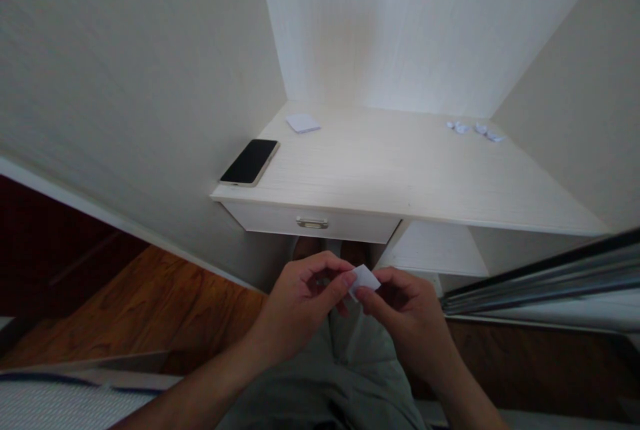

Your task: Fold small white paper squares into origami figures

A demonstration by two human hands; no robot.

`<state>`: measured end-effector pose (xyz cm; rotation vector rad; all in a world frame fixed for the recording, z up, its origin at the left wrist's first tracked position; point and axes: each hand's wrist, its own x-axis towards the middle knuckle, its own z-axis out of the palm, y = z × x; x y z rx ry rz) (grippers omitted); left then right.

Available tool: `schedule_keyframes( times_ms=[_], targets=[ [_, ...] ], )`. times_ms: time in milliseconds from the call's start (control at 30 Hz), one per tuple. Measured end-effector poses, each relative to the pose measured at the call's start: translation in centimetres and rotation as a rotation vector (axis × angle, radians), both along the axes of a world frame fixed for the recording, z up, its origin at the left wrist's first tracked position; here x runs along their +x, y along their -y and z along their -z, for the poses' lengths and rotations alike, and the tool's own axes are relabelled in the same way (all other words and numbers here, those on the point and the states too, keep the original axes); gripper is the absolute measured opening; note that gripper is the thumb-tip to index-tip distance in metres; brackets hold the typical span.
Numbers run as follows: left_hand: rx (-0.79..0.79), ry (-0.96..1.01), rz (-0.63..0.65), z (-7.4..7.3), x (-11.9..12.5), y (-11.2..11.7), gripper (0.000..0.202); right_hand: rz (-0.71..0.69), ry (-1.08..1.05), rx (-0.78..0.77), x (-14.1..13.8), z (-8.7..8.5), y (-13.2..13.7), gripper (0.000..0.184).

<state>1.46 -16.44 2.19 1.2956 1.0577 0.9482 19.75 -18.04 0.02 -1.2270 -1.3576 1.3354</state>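
A small white piece of paper [365,278], apparently folded, is pinched between my two hands above my lap. My left hand [305,293] grips its left side between thumb and fingers. On the right side and lower edge, my right hand [403,297] holds it the same way, the thumb pressed on its face. Both hands are in front of the desk's front edge, below the level of its top. A stack of square white paper [303,123] lies at the back left of the desk. Several small white paper pieces [473,130] lie at the back right.
A black-screened phone [250,162] lies on the left end of the white desk [370,170]. Below the desktop is a drawer [320,222] with a metal handle, with an open shelf [435,247] beside it. Side walls enclose the desk; a metal-edged sliding frame [540,283] stands at right.
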Motion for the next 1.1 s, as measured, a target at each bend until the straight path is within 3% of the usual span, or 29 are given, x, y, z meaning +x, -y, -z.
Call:
schedule_keyframes(
  times_ms=[300, 567, 767, 833, 933, 1100],
  targets=[
    [0.167, -0.134, 0.058, -0.1, -0.3, -0.6, 0.013, -0.017, 0.157, 0.124, -0.4, -0.9, 0.0, 0.015],
    [0.373, -0.066, -0.105, -0.3, 0.0, -0.2, 0.01, 0.104, 0.127, 0.316, -1.5, 0.3, 0.5, 0.013],
    [0.456, -0.215, 0.037, -0.8, -0.9, -0.3, 0.009, 0.046, 0.171, 0.349, -1.1, -0.7, 0.6, 0.012],
    [0.466, -0.237, 0.039, -0.9, -1.0, -0.3, 0.012, 0.037, 0.19, 0.321, -1.1, -0.9, 0.6, 0.012],
    [0.453, -0.178, -0.067, -0.6, -0.5, -0.2, 0.015, 0.054, 0.136, 0.24, -1.8, -0.6, 0.6, 0.017],
    [0.244, 0.026, -0.192, 0.5, 0.0, -0.2, 0.026, 0.073, 0.056, 0.135, -3.3, 0.3, 0.7, 0.036]
  ],
)
